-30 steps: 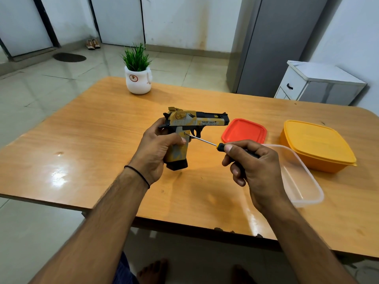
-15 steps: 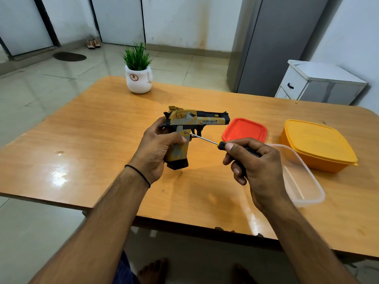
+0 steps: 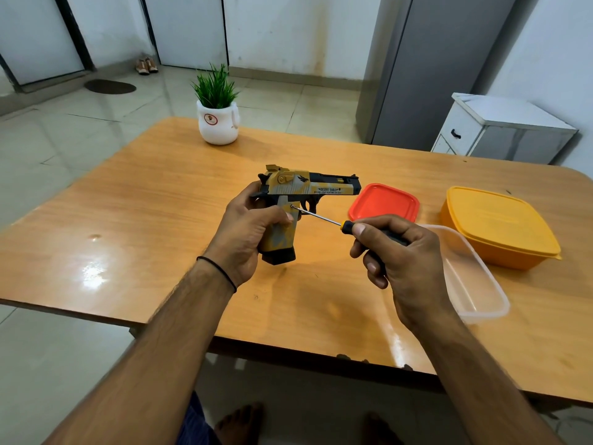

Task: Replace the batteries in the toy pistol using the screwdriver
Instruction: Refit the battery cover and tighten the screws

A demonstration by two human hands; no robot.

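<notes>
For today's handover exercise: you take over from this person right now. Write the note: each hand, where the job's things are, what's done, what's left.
Left hand grips the toy pistol by its handle, upright.
Right hand holds the screwdriver, tip set at a screw on the handle's side.
Done: driver seated.
Left: undo the screw, open the cover, swap batteries, refasten. No batteries in view.

I read "DESERT EAGLE" on the toy pistol (image 3: 306,187), toward its 3 o'clock end; the smaller line beneath is illegible.
</notes>
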